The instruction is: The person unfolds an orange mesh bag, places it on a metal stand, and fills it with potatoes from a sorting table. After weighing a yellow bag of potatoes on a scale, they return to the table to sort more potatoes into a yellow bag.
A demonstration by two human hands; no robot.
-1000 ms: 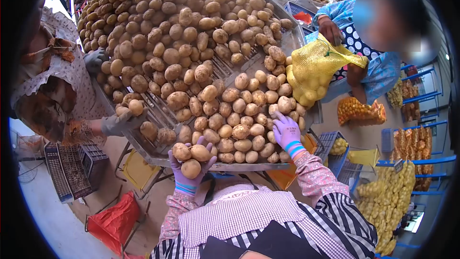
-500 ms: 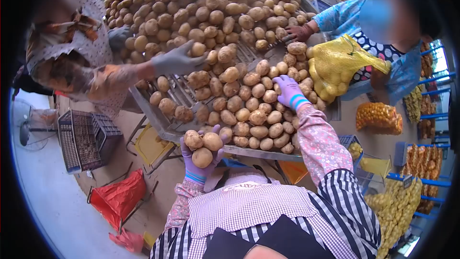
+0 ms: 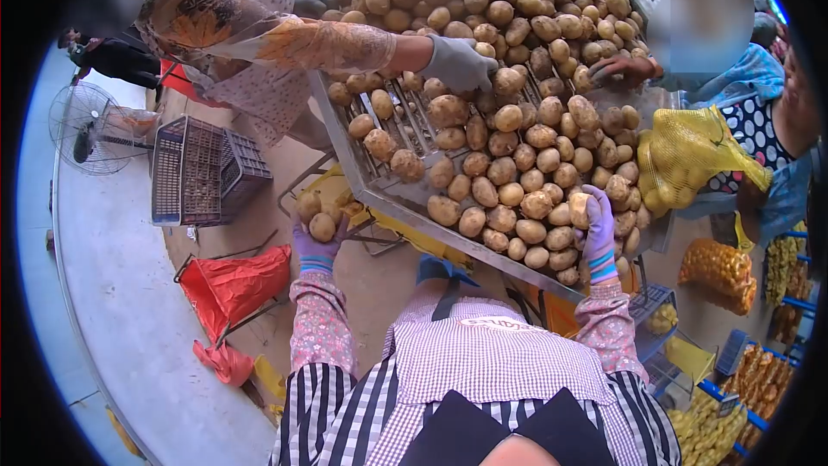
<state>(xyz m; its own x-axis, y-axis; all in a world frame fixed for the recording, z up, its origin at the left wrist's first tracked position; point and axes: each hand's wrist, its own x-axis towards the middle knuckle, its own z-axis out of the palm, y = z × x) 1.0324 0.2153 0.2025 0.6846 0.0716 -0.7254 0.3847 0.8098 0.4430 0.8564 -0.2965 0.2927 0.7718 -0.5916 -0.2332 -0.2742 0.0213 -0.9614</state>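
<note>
My left hand [image 3: 316, 246], in a purple glove, is out past the table's left front edge. It is closed around potatoes [image 3: 323, 227], two of which show clearly. My right hand [image 3: 599, 229], in a matching glove, is over the front right of the table and grips a single potato [image 3: 580, 210] by its side. Loose potatoes [image 3: 531, 230] lie close beside it on the metal sorting table [image 3: 379, 198], which has slatted gaps. Fingers behind the held potatoes are partly hidden.
Across the table, a co-worker's grey glove [image 3: 461, 65] reaches in from the left, another's dark glove [image 3: 623, 72] from the right. A yellow net bag of potatoes [image 3: 686, 160] rests at the right edge. Plastic crates [image 3: 194, 173], a red sack [image 3: 237, 285] and a fan [image 3: 84, 131] are at left.
My left hand has moved left, away from the table edge, with its potatoes. My right hand has drawn back towards me and now holds a potato. The view has turned.
</note>
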